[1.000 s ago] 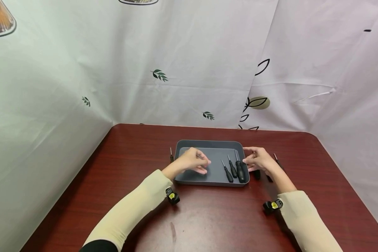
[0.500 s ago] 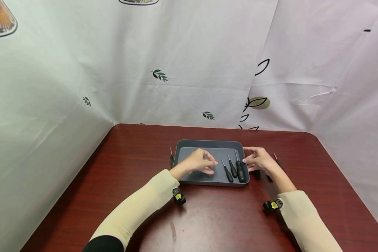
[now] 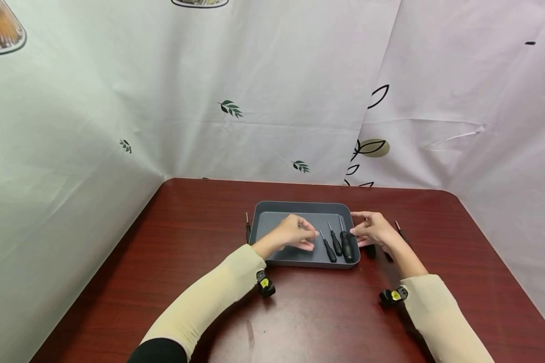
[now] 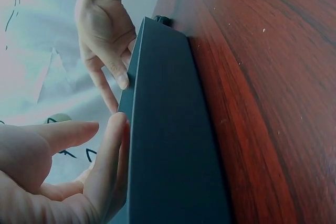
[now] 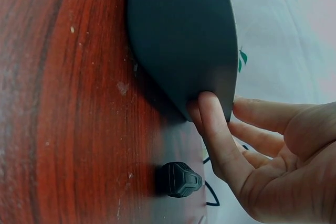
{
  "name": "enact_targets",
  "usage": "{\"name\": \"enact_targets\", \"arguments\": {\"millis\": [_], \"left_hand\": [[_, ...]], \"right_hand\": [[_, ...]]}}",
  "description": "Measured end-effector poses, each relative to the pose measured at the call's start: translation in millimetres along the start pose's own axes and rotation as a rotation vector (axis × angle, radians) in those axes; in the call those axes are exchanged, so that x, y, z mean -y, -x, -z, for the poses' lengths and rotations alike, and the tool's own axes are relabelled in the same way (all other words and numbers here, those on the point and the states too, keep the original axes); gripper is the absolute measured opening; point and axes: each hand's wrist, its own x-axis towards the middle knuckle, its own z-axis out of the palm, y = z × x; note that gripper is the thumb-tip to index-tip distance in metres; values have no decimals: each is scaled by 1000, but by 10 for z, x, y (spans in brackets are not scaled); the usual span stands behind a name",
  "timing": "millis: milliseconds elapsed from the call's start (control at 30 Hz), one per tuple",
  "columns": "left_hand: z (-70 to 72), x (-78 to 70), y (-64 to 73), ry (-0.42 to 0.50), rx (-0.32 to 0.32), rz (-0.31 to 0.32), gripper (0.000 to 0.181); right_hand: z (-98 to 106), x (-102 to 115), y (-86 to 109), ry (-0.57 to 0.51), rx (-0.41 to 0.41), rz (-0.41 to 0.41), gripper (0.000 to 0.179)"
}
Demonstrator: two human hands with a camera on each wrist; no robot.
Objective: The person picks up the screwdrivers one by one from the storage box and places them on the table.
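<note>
A shallow grey tray (image 3: 300, 205) stands on the table with three black-handled screwdrivers lying along its right side. The biggest screwdriver (image 3: 346, 248) is nearest the right wall, beside a slimmer screwdriver (image 3: 335, 246) and a leftmost screwdriver (image 3: 329, 252). My left hand (image 3: 294, 231) hovers over the tray, fingertips right by the leftmost screwdriver's shaft. In the left wrist view its thumb and fingers stand apart with nothing between them. My right hand (image 3: 374, 229) pinches the tray's right rim, with fingers on both sides of the wall (image 5: 194, 51) in the right wrist view.
Left of the tray lies another screwdriver (image 3: 248, 230), partly hidden by the tray. On the right, a black handle (image 3: 370, 251) and a screwdriver (image 3: 399, 231) lie partly under the right hand. A fabric backdrop (image 3: 272, 101) rises behind the table (image 3: 200, 212).
My left hand has moved rightward across the tray, to beside the leftmost screwdriver in it. The right hand and the tray have stayed where they were.
</note>
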Motion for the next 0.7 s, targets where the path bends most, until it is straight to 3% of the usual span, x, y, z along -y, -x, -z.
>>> {"name": "enact_targets", "arguments": {"millis": [700], "left_hand": [[-273,65,-101,-74,-65,14,19]], "right_hand": [[-15,24,27,-3,11,12,65]]}}
